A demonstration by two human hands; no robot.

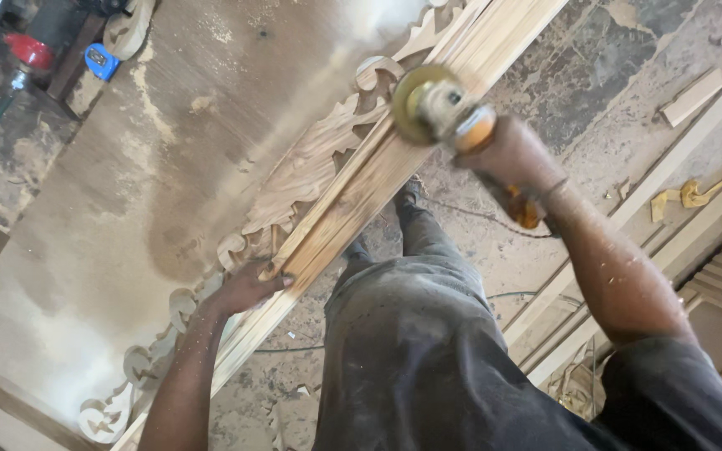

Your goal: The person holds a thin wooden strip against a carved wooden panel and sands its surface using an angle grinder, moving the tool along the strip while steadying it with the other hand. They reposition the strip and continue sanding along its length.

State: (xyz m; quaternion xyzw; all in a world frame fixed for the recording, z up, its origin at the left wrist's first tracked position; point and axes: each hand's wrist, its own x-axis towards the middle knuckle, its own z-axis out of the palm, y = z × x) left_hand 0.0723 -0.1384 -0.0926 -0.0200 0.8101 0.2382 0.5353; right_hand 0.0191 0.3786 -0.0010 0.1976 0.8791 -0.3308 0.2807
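While leaning over the edge of the work, the person is pressing the left hand (248,286) flat on the long grooved wooden moulding (361,188), fingers spread and lying on the wood where the moulding meets the carved scrollwork (294,179). Nothing is being pinched there; the palm seems to be bearing down to keep the long piece from shifting or chattering. The moulding itself is lying diagonally on the dusty surface (110,209), running from the lower left up toward the top right, with its outer edge overhanging the floor side, which is probably why a steadying hand is needed so near the body.

Further along the same piece, the right hand (503,154) is wrapped tight around the body of an angle grinder (444,108), fingers closed on it, arm stretched out. Its disc (415,104) is sitting on or just above the grooves of the moulding; exact contact is too blurred to tell. A cord (470,215) is trailing down from the tool toward the floor (595,67).

Beyond, pale sawdust is covering the surface, and at the far left corner a red-topped tool (28,52) and a blue object (100,62) are sitting well apart from the work.
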